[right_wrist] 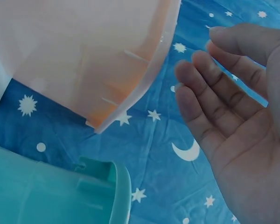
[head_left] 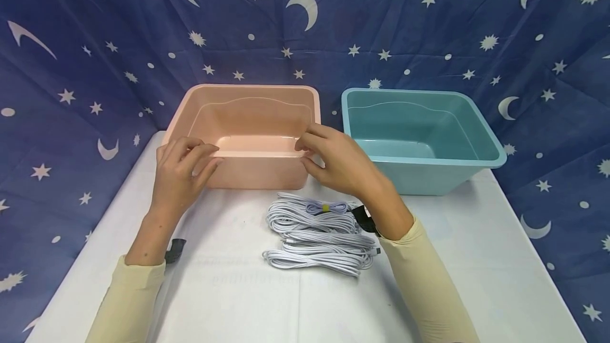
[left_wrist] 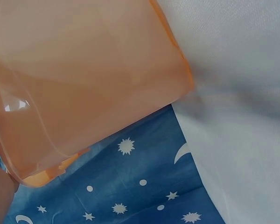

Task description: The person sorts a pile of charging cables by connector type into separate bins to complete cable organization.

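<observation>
My left hand point(head_left: 178, 173) is at the front left corner of the peach bin point(head_left: 257, 173), its thumb and fingers parted around the rim. Only a bit of that hand point(left_wrist: 1, 191) shows beside the bin's edge in the left wrist view. By the front right corner is my right hand point(head_left: 340, 160). From the right wrist, this hand point(right_wrist: 242, 112) appears with loosely bent fingers, holding nothing and apart from the peach rim point(right_wrist: 151, 79). Coiled white cables point(head_left: 324, 258) lie stacked in front of the bin. On them rests a small lilac cable coil point(head_left: 340, 207) with a yellow tie.
A teal bin point(head_left: 410, 176) stands to the right of the peach one, a narrow gap between them. Both sit on a white-covered table point(head_left: 229, 300). Blue cloth point(head_left: 333, 25) with moons and stars hangs behind and at the sides.
</observation>
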`<state>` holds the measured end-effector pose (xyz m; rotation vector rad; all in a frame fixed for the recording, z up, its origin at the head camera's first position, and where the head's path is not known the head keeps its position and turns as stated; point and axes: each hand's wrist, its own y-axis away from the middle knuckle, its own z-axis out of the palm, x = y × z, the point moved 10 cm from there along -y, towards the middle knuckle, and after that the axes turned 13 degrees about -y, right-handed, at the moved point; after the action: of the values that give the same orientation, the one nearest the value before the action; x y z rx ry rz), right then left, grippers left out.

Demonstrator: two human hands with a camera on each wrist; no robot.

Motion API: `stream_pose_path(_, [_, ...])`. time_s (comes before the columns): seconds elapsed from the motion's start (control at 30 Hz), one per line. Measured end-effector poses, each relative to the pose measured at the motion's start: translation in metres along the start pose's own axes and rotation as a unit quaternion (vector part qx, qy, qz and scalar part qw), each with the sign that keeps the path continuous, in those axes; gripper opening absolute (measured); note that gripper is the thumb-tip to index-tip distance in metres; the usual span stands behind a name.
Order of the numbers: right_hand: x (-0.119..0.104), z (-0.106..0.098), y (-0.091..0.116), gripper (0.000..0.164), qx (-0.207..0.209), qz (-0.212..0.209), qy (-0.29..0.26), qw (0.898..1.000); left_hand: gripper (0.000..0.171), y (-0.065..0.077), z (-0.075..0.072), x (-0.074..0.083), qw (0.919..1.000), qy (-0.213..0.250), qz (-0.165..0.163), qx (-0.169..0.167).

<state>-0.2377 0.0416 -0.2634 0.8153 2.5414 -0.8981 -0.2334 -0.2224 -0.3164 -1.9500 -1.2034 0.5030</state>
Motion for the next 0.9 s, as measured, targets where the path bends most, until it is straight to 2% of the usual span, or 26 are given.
stream_pose_path(0.17, [-0.007,-0.002,0.014,0.013,0.009,-0.006,0.007,1.000,0.026,0.001,0.000,0.000,1.0000,-0.002,-0.001,0.000])
stream_pose_path(0.4, [-0.009,-0.001,0.033,0.020,0.006,0.010,0.011,1.000,0.027,0.002,-0.001,0.001,1.0000,-0.003,-0.005,-0.001])
stream_pose_path(0.73, [0.000,0.004,0.057,0.018,0.006,0.037,0.014,0.999,0.026,0.004,-0.003,0.002,1.0000,-0.004,-0.004,0.002])
stream_pose_path(0.9, [0.009,0.011,0.063,0.021,-0.009,0.053,0.010,0.999,0.026,0.004,-0.003,0.004,1.0000,0.000,-0.002,0.003])
